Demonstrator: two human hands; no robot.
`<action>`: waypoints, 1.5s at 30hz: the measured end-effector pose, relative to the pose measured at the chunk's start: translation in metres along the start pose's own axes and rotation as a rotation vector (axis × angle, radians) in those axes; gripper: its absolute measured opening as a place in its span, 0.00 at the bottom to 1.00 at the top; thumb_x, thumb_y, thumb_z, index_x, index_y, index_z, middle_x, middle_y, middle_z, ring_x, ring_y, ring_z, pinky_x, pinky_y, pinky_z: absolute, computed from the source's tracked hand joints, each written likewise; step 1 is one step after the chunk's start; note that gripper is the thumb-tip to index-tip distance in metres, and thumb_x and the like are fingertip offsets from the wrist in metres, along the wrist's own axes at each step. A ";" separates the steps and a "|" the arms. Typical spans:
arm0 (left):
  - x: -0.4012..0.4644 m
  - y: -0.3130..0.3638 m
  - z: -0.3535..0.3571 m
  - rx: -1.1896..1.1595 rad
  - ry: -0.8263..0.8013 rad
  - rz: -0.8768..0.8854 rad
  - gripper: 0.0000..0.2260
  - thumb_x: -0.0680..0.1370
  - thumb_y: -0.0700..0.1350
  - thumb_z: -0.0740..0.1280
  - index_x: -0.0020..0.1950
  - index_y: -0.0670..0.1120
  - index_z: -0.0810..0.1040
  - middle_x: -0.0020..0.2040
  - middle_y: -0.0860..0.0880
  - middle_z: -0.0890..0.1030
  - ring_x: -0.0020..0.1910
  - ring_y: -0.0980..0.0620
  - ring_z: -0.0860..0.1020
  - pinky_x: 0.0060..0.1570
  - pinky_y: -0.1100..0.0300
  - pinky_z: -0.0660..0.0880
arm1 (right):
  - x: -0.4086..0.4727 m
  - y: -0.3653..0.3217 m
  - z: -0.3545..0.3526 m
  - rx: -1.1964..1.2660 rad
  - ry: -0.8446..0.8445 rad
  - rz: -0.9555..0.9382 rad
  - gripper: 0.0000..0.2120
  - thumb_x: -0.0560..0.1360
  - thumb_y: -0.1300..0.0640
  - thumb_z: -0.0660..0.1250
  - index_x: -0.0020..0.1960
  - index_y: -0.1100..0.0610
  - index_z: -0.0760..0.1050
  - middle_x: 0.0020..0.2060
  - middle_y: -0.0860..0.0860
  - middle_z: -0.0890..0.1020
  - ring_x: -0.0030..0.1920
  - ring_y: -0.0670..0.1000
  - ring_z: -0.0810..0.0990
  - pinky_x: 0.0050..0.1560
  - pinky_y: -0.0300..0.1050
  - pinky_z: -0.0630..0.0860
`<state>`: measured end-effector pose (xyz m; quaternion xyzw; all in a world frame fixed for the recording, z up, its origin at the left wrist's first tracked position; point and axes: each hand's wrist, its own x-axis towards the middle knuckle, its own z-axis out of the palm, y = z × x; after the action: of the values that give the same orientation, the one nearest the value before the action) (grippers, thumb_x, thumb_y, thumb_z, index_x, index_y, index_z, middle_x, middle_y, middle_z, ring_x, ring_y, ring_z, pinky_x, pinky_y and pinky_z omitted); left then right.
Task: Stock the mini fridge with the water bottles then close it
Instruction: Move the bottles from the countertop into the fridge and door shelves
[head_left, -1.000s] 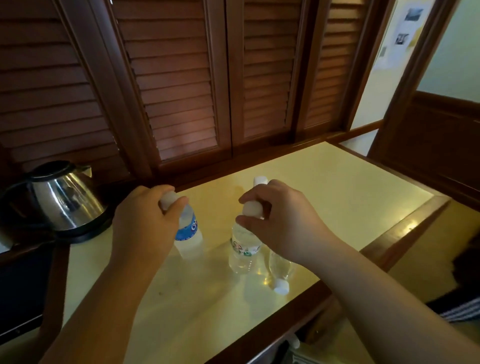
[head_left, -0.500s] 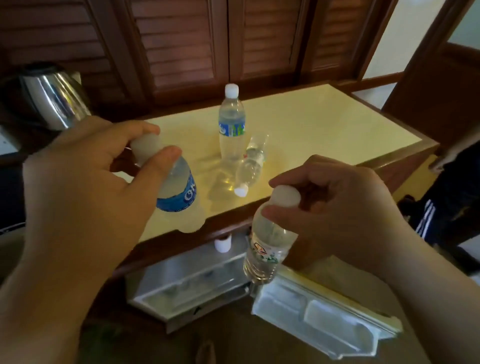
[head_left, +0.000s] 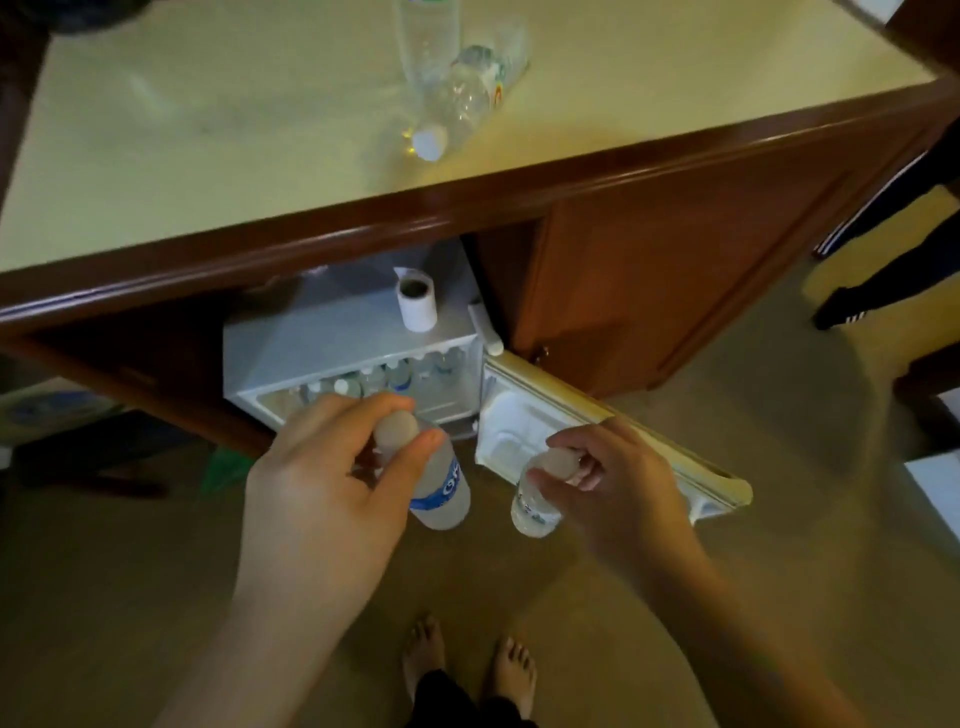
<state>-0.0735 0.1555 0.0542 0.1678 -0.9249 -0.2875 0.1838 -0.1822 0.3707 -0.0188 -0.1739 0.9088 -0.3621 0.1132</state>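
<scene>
Left hand (head_left: 322, 499), centre frame, pinches cap of blue-label bottle (head_left: 441, 493), bottle hanging below fingers. Right hand (head_left: 613, 493), right of centre, pinches cap of second bottle (head_left: 532, 512) same way. Both bottles hang in air in front of open mini fridge (head_left: 353, 338), mid frame under counter (head_left: 208, 130). Fridge door (head_left: 597, 436) swung open to right. Row of bottles (head_left: 379, 379) inside fridge. Paper roll (head_left: 416, 301) stands on fridge top. Top of frame: one bottle (head_left: 467, 93) lies on counter, another (head_left: 428, 41) upright touching it. Bare feet (head_left: 467, 665) at bottom.
</scene>
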 end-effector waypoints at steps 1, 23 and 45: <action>-0.006 -0.006 0.009 -0.019 -0.009 -0.020 0.13 0.76 0.52 0.73 0.57 0.48 0.85 0.50 0.54 0.82 0.45 0.56 0.80 0.41 0.67 0.77 | -0.002 0.013 0.016 -0.004 -0.003 0.058 0.16 0.72 0.45 0.78 0.58 0.46 0.82 0.51 0.39 0.77 0.45 0.41 0.79 0.41 0.32 0.76; -0.078 -0.176 0.199 -0.135 -0.177 -0.262 0.09 0.75 0.54 0.75 0.52 0.54 0.84 0.49 0.61 0.79 0.46 0.63 0.80 0.41 0.68 0.77 | 0.089 0.192 0.260 -0.336 0.057 0.165 0.15 0.83 0.57 0.63 0.70 0.57 0.71 0.64 0.55 0.72 0.65 0.56 0.69 0.61 0.52 0.73; -0.108 -0.206 0.279 -0.179 -0.263 -0.230 0.10 0.74 0.56 0.77 0.50 0.52 0.85 0.47 0.57 0.80 0.46 0.60 0.80 0.44 0.78 0.71 | 0.101 0.278 0.318 -0.457 -0.150 0.258 0.38 0.72 0.70 0.68 0.77 0.53 0.59 0.72 0.55 0.60 0.72 0.58 0.60 0.72 0.56 0.68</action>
<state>-0.0584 0.1716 -0.3089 0.2161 -0.8865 -0.4071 0.0413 -0.2341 0.3221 -0.4474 -0.1040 0.9706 -0.1163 0.1833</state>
